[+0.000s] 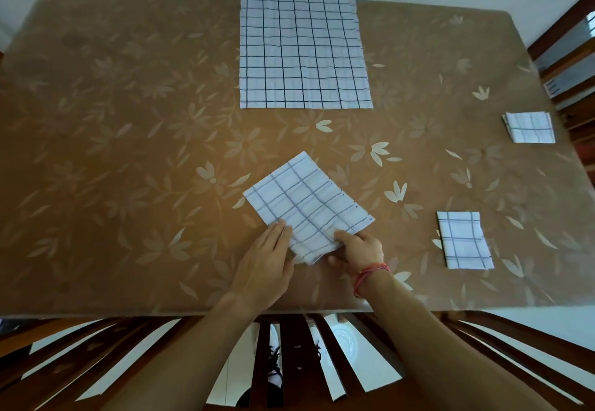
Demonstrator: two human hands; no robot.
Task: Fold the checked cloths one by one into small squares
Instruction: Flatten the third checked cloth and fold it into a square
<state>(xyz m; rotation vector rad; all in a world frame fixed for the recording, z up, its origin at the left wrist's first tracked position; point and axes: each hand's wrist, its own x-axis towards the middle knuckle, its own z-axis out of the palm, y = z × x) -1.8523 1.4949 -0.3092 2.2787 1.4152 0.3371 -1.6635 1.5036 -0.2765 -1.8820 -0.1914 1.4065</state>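
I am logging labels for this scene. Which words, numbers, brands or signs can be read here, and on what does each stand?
None can be read. The checked cloths show only grid lines, the table cover only flowers; small dark marks at the picture's right edge are too blurred.

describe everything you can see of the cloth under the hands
The partly folded cloth is white with thin dark checks, seemingly light woven fabric, folded into a layered rectangle lying diagonally on the table. The left hand rests flat on its near left edge; the right hand pinches its near corner.
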